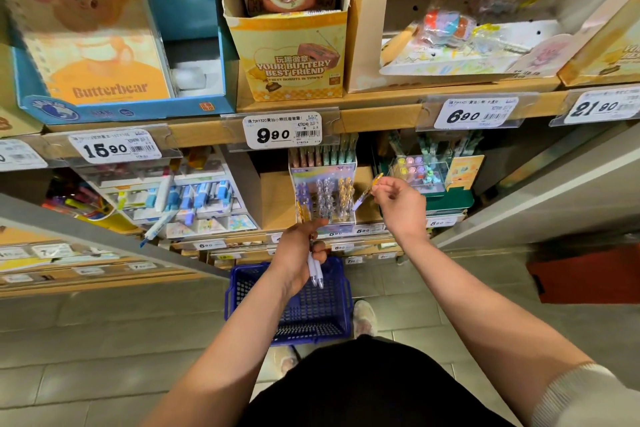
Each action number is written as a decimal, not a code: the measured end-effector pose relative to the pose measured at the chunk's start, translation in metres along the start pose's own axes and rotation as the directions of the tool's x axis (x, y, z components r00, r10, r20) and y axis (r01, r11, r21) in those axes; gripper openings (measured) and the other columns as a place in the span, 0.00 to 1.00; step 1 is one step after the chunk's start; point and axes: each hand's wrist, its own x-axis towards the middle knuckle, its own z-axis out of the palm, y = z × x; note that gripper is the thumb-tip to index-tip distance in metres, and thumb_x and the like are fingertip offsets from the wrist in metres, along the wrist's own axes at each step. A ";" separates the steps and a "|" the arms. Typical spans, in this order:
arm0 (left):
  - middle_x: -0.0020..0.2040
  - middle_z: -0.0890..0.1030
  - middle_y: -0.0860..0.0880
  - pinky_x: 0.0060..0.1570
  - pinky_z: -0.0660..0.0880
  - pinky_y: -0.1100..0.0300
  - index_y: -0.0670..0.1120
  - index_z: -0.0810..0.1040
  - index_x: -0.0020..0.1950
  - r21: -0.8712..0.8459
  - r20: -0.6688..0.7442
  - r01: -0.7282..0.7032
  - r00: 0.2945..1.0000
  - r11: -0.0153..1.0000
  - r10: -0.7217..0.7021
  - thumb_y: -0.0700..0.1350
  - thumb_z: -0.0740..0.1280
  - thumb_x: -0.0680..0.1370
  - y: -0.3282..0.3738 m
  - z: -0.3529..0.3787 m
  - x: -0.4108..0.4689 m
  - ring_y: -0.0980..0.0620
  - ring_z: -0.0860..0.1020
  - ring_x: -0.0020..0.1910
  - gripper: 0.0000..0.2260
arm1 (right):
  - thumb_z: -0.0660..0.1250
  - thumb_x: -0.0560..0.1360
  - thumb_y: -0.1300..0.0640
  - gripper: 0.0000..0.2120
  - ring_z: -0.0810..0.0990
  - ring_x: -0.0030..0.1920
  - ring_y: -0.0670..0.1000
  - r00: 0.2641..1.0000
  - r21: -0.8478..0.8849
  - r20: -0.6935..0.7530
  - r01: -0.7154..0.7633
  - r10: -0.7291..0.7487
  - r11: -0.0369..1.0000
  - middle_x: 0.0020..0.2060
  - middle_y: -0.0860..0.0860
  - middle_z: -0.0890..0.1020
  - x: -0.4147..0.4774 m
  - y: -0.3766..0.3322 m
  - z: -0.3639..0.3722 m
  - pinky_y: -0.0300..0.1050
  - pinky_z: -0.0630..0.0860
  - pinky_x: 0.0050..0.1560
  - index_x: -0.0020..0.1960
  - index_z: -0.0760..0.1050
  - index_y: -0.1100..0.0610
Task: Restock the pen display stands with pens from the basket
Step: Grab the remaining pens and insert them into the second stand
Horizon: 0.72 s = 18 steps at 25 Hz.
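slippage is standing out as the main risk. the right hand [398, 206] is pinching a single yellow-topped pen [367, 193] near its upper end between thumb and fingertips, just right of the pen display stand [325, 196]. a grip that thin could be letting the barrel swing or drop while it is being steered into a slot. the stand is holding crowded rows of purple, clear and yellow pens, so a pen going in at an angle could be knocking neighbours loose or nudging the light stand backward.

the left hand [298, 253] is gripping a bunch of spare pens [317, 270], with fingers curled round them and their tips hanging below the palm. they seem loosely bundled, though the view is too small to be sure, and one could be sliding free. the blue basket [242, 288] is sitting on the floor right beneath, so a falling pen might be landing in it or bouncing onto the grey tiles [104, 340].

wooden shelving [381, 113] is filling the aisle wall. price tags [282, 130] are hanging along its edges, a yellow character box [291, 55] is sitting above, and a second stand [429, 177] is sitting to the right.
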 end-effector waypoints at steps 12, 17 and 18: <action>0.51 0.82 0.40 0.42 0.82 0.59 0.36 0.75 0.60 -0.069 0.047 -0.062 0.997 0.996 0.066 0.36 0.68 0.80 0.004 -0.001 -0.005 0.48 0.83 0.41 0.10 | 0.70 0.79 0.57 0.07 0.82 0.38 0.43 0.961 -0.322 0.234 0.219 -0.146 0.921 0.44 0.48 0.86 0.002 0.009 0.028 0.27 0.76 0.41 0.56 0.82 0.56; 0.49 0.85 0.38 0.45 0.84 0.55 0.36 0.77 0.53 -0.061 0.057 -0.061 0.996 0.996 0.065 0.36 0.70 0.77 0.006 -0.007 -0.005 0.42 0.86 0.47 0.07 | 0.69 0.80 0.59 0.05 0.78 0.34 0.45 0.962 -0.418 0.259 0.194 -0.088 0.887 0.39 0.50 0.86 0.001 0.014 0.037 0.39 0.79 0.43 0.48 0.84 0.55; 0.49 0.85 0.37 0.45 0.84 0.55 0.36 0.77 0.53 -0.056 0.068 -0.057 0.996 0.997 0.061 0.36 0.71 0.76 0.006 -0.007 -0.006 0.42 0.86 0.48 0.07 | 0.68 0.80 0.59 0.05 0.78 0.34 0.46 0.964 -0.434 0.257 0.177 -0.067 0.883 0.38 0.51 0.86 0.002 0.013 0.038 0.40 0.80 0.43 0.48 0.84 0.55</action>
